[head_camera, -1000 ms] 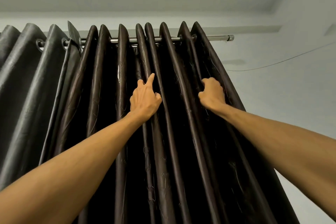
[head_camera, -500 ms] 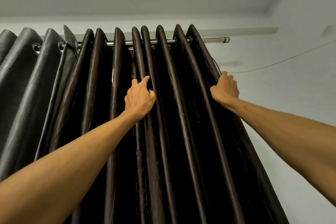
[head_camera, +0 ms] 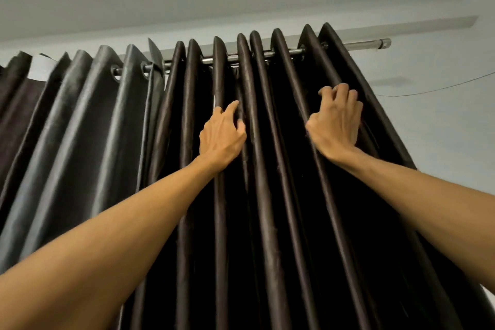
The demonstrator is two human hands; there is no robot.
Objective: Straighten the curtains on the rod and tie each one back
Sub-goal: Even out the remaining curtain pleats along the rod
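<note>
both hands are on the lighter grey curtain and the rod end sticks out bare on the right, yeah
No: the head view shows the left hand and right hand on the darker curtain, not the grey curtain. The rod end does stick out bare on the right.

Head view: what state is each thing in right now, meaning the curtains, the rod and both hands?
rod: mounted, its right end bare.
dark curtain: hung on the rod, bunched in tight folds, no tie in view.
grey curtain: hung on the rod, wider folds, no tie in view.
left hand: holds a dark fold, index finger straight.
right hand: fingers curled, grips the outer dark folds.
</note>
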